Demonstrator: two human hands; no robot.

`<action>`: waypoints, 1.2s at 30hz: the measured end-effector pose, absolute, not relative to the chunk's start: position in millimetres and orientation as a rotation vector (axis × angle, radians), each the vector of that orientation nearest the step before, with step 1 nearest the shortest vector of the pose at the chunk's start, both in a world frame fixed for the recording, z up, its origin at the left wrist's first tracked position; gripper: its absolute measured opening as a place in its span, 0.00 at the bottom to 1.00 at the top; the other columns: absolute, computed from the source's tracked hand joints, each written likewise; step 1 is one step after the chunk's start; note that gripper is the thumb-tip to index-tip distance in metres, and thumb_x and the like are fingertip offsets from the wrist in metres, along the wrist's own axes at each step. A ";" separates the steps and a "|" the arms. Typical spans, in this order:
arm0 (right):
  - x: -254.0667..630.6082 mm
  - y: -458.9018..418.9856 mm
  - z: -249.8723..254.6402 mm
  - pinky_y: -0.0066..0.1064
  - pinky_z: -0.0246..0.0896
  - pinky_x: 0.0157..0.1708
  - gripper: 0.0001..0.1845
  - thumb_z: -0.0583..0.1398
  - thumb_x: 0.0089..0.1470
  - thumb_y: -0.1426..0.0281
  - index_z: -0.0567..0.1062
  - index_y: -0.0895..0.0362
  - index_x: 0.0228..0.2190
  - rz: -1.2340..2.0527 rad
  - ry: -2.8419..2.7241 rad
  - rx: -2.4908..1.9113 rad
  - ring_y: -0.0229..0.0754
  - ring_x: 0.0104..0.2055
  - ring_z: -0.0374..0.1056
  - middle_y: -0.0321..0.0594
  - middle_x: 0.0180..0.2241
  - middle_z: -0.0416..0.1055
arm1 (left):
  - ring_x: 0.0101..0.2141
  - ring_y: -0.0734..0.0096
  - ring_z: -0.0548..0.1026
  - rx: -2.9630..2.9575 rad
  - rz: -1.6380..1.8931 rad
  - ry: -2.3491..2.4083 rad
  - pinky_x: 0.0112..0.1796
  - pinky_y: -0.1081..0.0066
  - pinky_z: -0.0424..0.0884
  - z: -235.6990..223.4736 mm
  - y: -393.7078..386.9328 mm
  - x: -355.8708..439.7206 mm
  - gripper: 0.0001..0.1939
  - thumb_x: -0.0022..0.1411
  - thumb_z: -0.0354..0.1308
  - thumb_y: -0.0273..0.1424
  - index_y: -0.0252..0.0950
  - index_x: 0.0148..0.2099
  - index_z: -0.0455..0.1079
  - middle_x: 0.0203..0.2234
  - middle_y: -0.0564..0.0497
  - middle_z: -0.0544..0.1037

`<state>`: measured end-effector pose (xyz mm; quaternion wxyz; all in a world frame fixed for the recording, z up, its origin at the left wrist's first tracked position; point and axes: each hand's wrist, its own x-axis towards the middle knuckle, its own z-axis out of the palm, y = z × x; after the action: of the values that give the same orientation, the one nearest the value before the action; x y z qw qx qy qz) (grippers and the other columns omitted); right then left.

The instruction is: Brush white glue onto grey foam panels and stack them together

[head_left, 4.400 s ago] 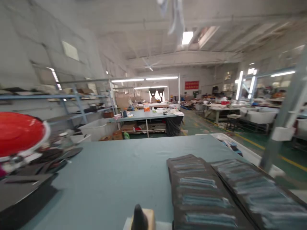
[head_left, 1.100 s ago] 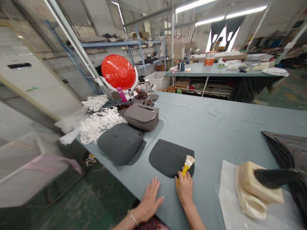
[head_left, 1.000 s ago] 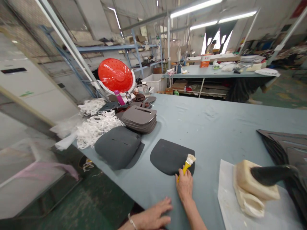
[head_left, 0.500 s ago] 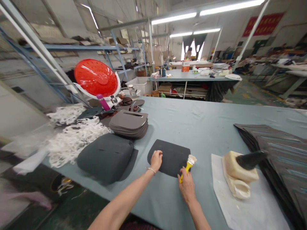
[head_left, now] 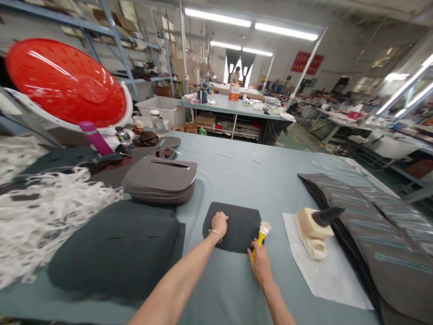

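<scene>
A dark, flat panel with rounded lower corners [head_left: 238, 225] lies on the blue-green table cover in front of me. My left hand [head_left: 219, 223] rests over its left part with the fingers curled in; whatever is under them, if anything, is hidden. In my right hand [head_left: 260, 259] is a paintbrush [head_left: 262, 234] with a yellow handle, its pale bristles pointing up and away beside the panel's right edge. Further right, a cream-coloured container with a black nozzle-like part [head_left: 311, 225] sits on a white sheet [head_left: 333, 280].
At the left are a stack of dark panels [head_left: 118, 248], a stack of brown-grey slotted panels [head_left: 158, 176] and a heap of white strips [head_left: 50, 212]. Slotted grey pieces [head_left: 382, 234] overlap on the right. Behind stand a red basin [head_left: 74, 85] and a purple bottle [head_left: 96, 137].
My view has swung to the right and the left-hand stacks look nearer. My left hand's fingers have curled down on the panel. The paintbrush stays in my right hand.
</scene>
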<state>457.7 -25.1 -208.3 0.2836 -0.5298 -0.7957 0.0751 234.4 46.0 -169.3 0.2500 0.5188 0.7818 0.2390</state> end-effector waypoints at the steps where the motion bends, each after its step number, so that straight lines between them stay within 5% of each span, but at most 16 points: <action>1: 457.2 -26.6 -202.8 0.38 0.65 0.40 0.16 0.47 0.61 0.61 0.69 0.55 0.39 0.195 -2.126 -1.439 0.46 0.44 0.66 0.46 0.42 0.69 | 0.40 0.64 0.72 1.402 0.648 2.105 0.40 0.69 0.62 -166.3 45.8 225.5 0.13 0.64 0.45 0.32 0.32 0.36 0.68 0.36 0.40 0.73; 6: 472.1 -49.3 -168.1 0.34 0.63 0.35 0.22 0.48 0.61 0.58 0.70 0.57 0.47 0.062 -2.023 -1.646 0.42 0.33 0.66 0.42 0.31 0.68 | 0.31 0.68 0.71 1.451 0.642 1.893 0.35 0.70 0.62 -147.9 13.4 201.5 0.25 0.67 0.30 0.36 0.34 0.31 0.66 0.26 0.46 0.72; 9: 492.0 -72.8 -146.9 0.34 0.63 0.37 0.23 0.48 0.60 0.57 0.70 0.57 0.49 0.059 -1.799 -1.809 0.41 0.33 0.66 0.42 0.32 0.68 | 0.28 0.70 0.69 1.548 0.602 1.653 0.33 0.71 0.62 -135.1 -38.9 223.1 0.27 0.66 0.30 0.41 0.36 0.28 0.65 0.23 0.50 0.70; 11: 509.1 -86.4 -134.0 0.35 0.62 0.40 0.23 0.49 0.59 0.57 0.73 0.59 0.44 0.080 -1.563 -1.874 0.42 0.37 0.67 0.44 0.35 0.70 | 0.27 0.70 0.68 1.576 0.520 1.342 0.32 0.71 0.63 -126.0 -82.5 245.2 0.27 0.64 0.34 0.46 0.35 0.29 0.66 0.23 0.51 0.70; 13: 529.3 -94.9 -121.9 0.34 0.64 0.38 0.23 0.51 0.55 0.55 0.74 0.59 0.40 0.139 -1.273 -1.939 0.43 0.36 0.68 0.43 0.33 0.72 | 0.37 0.68 0.70 1.669 0.428 0.790 0.39 0.70 0.65 -119.4 -120.2 264.9 0.20 0.56 0.52 0.47 0.38 0.43 0.66 0.36 0.49 0.73; 15: 551.6 -96.2 -110.6 0.31 0.64 0.29 0.23 0.54 0.51 0.55 0.74 0.60 0.38 0.237 -0.972 -1.980 0.41 0.28 0.69 0.39 0.25 0.72 | 0.48 0.61 0.66 1.800 0.379 0.603 0.48 0.64 0.63 -118.9 -139.7 278.3 0.34 0.45 0.63 0.43 0.43 0.54 0.61 0.50 0.47 0.68; 19: 594.1 -77.6 -91.5 0.27 0.60 0.20 0.21 0.58 0.43 0.58 0.72 0.61 0.36 0.324 -0.613 -1.893 0.39 0.21 0.67 0.35 0.20 0.69 | 0.58 0.54 0.56 2.040 0.413 1.234 0.56 0.53 0.52 -140.3 -120.2 281.2 0.27 0.54 0.55 0.36 0.45 0.57 0.61 0.58 0.44 0.60; 23: 625.9 -45.4 -83.1 0.25 0.60 0.18 0.18 0.58 0.41 0.62 0.71 0.61 0.34 0.294 -0.548 -1.845 0.38 0.20 0.67 0.35 0.19 0.69 | 0.59 0.48 0.54 2.164 0.302 1.858 0.55 0.47 0.51 -173.0 -86.1 266.4 0.23 0.60 0.50 0.37 0.45 0.58 0.63 0.59 0.42 0.60; 36: 669.4 28.6 -122.0 0.26 0.59 0.19 0.15 0.59 0.41 0.64 0.73 0.62 0.30 0.458 -0.712 -1.900 0.39 0.18 0.67 0.37 0.17 0.70 | 0.58 0.48 0.56 2.179 0.268 2.018 0.51 0.55 0.58 -185.7 -61.2 312.3 0.23 0.60 0.51 0.37 0.45 0.58 0.62 0.58 0.41 0.61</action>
<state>669.4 28.6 -122.0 0.5062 -0.7878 -0.2952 0.1897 312.3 -61.2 -185.7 0.0796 0.7284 0.6746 0.0896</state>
